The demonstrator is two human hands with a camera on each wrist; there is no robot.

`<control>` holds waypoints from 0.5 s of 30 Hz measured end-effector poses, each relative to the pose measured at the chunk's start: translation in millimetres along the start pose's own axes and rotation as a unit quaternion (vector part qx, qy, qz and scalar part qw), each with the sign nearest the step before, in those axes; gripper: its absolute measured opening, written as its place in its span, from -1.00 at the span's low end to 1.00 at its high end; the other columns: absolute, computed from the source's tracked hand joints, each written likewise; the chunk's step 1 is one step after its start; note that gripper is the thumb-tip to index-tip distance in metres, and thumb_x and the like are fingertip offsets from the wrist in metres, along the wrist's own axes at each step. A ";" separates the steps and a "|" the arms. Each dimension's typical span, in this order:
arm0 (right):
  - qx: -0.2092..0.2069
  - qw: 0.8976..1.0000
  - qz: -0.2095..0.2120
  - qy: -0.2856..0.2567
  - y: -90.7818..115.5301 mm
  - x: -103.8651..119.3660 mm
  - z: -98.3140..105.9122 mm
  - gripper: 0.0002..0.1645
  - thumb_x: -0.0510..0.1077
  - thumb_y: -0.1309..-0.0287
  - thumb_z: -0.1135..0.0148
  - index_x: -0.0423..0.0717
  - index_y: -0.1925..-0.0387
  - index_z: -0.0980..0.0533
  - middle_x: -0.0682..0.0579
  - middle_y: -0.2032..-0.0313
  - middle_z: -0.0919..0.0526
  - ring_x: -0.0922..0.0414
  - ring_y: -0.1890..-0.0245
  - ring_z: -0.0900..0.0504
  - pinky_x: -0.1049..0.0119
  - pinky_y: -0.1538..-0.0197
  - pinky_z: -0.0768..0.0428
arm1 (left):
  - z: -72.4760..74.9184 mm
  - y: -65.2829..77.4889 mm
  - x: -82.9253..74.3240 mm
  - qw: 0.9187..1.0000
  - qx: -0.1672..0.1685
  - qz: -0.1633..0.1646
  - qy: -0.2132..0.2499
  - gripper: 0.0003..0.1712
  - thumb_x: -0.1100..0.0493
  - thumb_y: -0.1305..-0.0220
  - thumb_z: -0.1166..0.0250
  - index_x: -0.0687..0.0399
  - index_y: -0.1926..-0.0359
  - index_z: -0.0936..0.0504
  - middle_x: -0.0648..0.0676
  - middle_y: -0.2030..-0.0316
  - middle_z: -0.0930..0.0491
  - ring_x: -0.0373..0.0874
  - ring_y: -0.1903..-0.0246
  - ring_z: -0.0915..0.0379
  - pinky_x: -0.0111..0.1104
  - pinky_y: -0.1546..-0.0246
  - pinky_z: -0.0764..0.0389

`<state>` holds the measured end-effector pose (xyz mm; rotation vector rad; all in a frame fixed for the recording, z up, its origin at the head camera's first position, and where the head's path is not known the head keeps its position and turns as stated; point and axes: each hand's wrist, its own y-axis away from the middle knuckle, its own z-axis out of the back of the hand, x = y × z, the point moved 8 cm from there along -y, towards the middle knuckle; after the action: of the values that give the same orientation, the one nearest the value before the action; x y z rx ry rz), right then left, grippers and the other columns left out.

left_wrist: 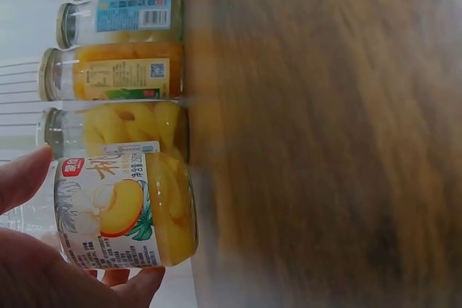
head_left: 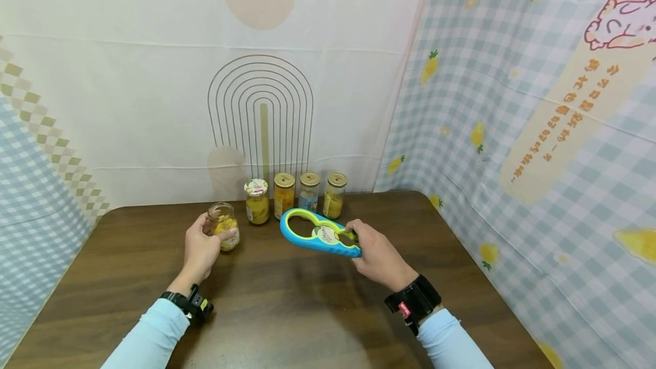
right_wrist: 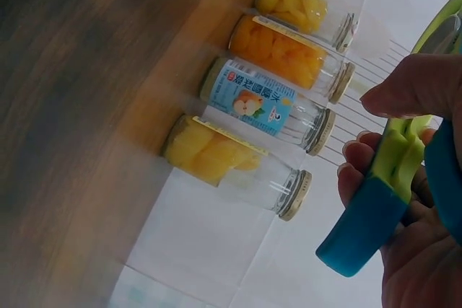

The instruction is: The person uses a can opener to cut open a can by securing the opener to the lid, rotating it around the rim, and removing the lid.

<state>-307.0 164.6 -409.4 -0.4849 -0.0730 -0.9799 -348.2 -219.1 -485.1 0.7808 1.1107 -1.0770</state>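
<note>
In the head view, my left hand [head_left: 200,249] grips a glass jar [head_left: 229,235] of yellow fruit at the left of the row. Its mouth has no lid on it, and the left wrist view shows a peach picture on its label [left_wrist: 108,210]. My right hand [head_left: 379,258] holds a blue and lime-green jar opener [head_left: 302,241] by one end, raised over the table in front of the other jars. A round white printed piece [head_left: 326,234], looking like a jar lid, shows in the opener's middle. Fingers and thumb wrap the opener's handle [right_wrist: 364,225] in the right wrist view.
Behind the opener stand several lidded jars: one with a white printed lid [head_left: 256,188], an orange one [head_left: 283,195], one with a blue label [right_wrist: 249,99] and a yellow one [right_wrist: 209,153]. The brown wooden table [head_left: 266,306] meets hanging cloths [head_left: 154,101] at its back.
</note>
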 end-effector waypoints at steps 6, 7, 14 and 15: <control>0.000 1.000 -0.001 0.001 -1.1 -0.7 -1.0 -0.37 -0.32 -0.11 -0.59 -0.06 -0.13 -0.43 -0.01 0.03 -0.66 0.16 0.09 -0.63 0.17 0.00 -0.71 | -0.6 -7.3 4.1 1.000 -0.006 0.003 -0.002 -0.28 0.17 -0.34 -0.51 0.10 -0.45 -0.46 0.29 -0.33 -0.50 0.18 -0.33 -0.39 0.00 -0.30 -0.48; 0.000 1.000 -0.001 0.001 -1.3 -0.7 -1.1 -0.37 -0.32 -0.11 -0.59 -0.06 -0.13 -0.43 -0.01 0.03 -0.66 0.16 0.09 -0.63 0.16 -0.01 -0.71 | -0.6 -8.9 4.8 1.000 -0.006 0.003 -0.002 -0.28 0.17 -0.34 -0.51 0.11 -0.46 -0.46 0.29 -0.34 -0.50 0.18 -0.34 -0.39 0.01 -0.31 -0.47; 0.004 1.000 -0.005 -0.001 -2.8 -1.3 -2.2 -0.38 -0.32 -0.12 -0.58 -0.06 -0.14 -0.43 -0.02 0.02 -0.67 0.15 0.08 -0.64 0.16 -0.02 -0.72 | -0.5 -25.8 9.4 1.000 0.005 0.009 -0.004 -0.25 0.15 -0.36 -0.50 0.10 -0.48 -0.43 0.30 -0.46 -0.45 0.22 -0.47 -0.32 0.15 -0.47 -0.42; 0.004 1.000 -0.006 -0.001 -2.9 -1.4 -2.3 -0.37 -0.32 -0.12 -0.58 -0.06 -0.14 -0.43 -0.02 0.02 -0.67 0.14 0.08 -0.64 0.15 -0.02 -0.72 | -0.7 -28.8 9.5 1.000 0.009 0.010 -0.004 -0.26 0.14 -0.36 -0.50 0.10 -0.47 -0.44 0.30 -0.47 -0.44 0.22 -0.49 -0.31 0.16 -0.49 -0.42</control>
<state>-310.5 163.4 -410.8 -0.4790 -0.0815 -0.9912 -375.1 -230.2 -493.8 0.7988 1.0854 -1.0731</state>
